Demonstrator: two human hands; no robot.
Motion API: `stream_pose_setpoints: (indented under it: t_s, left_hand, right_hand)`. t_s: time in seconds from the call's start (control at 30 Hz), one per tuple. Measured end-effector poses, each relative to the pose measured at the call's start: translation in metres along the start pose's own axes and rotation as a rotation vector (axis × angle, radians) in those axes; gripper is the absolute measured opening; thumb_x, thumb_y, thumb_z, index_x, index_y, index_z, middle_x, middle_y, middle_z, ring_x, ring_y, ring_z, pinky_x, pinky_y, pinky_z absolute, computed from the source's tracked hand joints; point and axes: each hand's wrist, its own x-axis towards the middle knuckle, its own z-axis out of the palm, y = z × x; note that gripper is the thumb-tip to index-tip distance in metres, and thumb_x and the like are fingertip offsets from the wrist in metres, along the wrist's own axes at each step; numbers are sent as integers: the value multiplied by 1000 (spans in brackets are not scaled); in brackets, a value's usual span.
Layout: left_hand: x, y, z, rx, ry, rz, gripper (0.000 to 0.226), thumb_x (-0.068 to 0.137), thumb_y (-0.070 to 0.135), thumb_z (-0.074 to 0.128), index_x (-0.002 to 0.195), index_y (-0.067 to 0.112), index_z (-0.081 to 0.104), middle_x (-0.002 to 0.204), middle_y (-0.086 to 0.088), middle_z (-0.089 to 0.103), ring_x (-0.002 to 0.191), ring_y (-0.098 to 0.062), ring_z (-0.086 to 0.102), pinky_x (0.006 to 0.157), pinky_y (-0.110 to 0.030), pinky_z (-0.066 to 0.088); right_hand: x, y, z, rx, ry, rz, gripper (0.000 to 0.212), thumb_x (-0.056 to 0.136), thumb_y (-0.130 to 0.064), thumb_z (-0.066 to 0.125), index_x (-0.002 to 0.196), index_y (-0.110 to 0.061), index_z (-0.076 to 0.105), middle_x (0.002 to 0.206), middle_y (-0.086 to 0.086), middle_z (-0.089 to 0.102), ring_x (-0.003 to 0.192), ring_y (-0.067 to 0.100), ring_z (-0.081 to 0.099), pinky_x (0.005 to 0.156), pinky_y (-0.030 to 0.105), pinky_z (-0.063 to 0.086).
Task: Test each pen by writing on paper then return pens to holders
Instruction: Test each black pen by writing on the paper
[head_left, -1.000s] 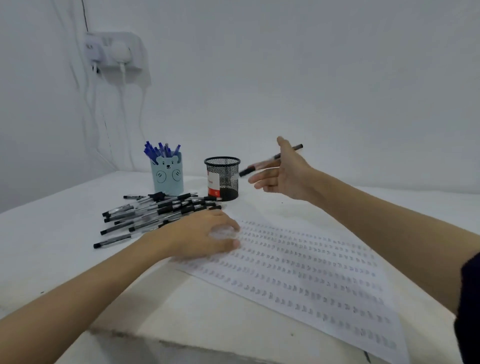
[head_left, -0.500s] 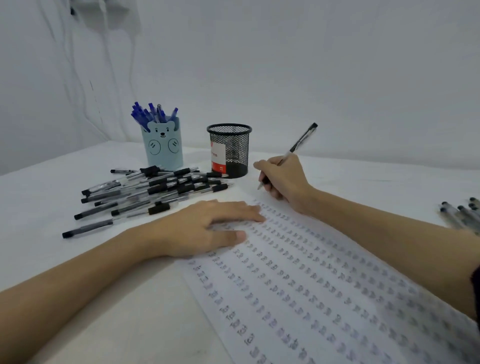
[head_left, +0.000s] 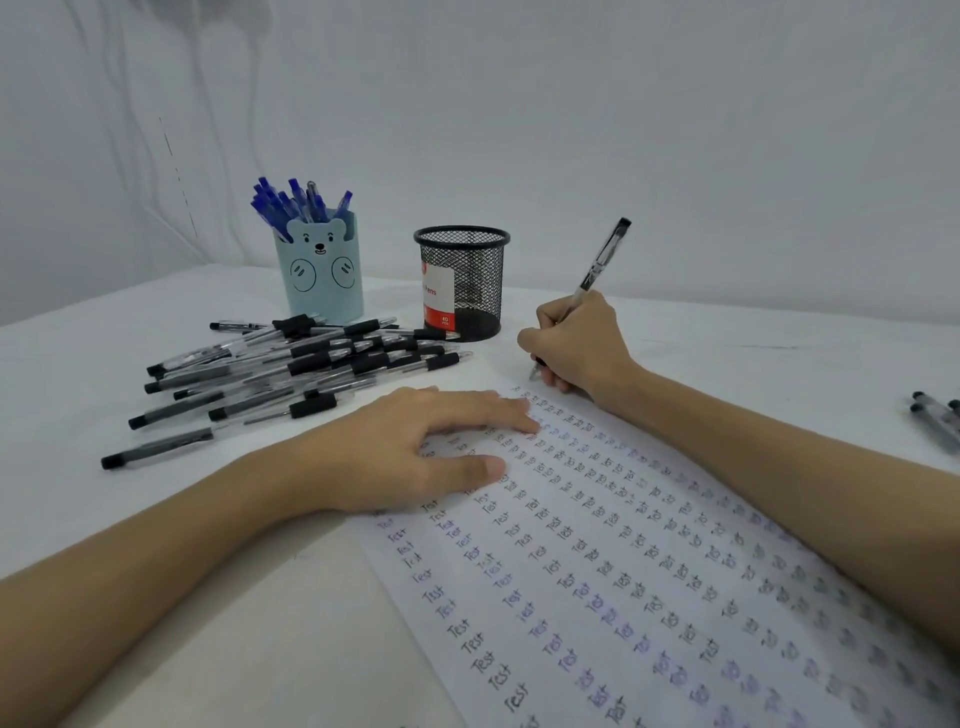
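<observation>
pen (head_left: 602, 260) with a black cap end tilts up from the right hand (head_left: 576, 343), pinched, tip at the paper (head_left: 649, 597); left hand (head_left: 415, 452) lies spread flat on it.

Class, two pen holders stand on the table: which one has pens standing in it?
The pale blue bear holder, full of blue pens. The black mesh holder beside it shows none.

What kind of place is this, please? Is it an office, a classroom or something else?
Probably a plain desk set up for testing pens: a white table against a bare wall, two pen holders, and paper covered with "Test".
</observation>
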Motion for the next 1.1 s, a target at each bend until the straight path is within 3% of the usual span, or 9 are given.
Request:
stream_pose_setpoints:
  t_s: [0.37,0.77,1.1]
  left_hand:
    - [-1,3,1,-34,19,-28,41,79,52,54,120,55,51,133,41,38,126,22,28,112,-14,21]
    - [0,2,2,-49,25,-16,47,73,61,51,120,53,53,135,36,42,127,19,29,114,-21,22]
    - [0,3,2,-59,23,-28,42,79,50,55,121,51,53,135,35,42,127,19,29,114,-20,21]
  right_hand:
    - [0,1,0,-6,27,-4,41,71,6,51,43,-13,26,48,9,42,29,18,41,30,12,24]
    - [0,-1,0,-23,43,-2,40,71,6,49,45,-13,25,53,11,41,22,10,38,31,10,22]
    - [0,1,0,-17,59,9,40,72,6,50,46,-13,26,51,11,42,24,11,41,30,11,25]
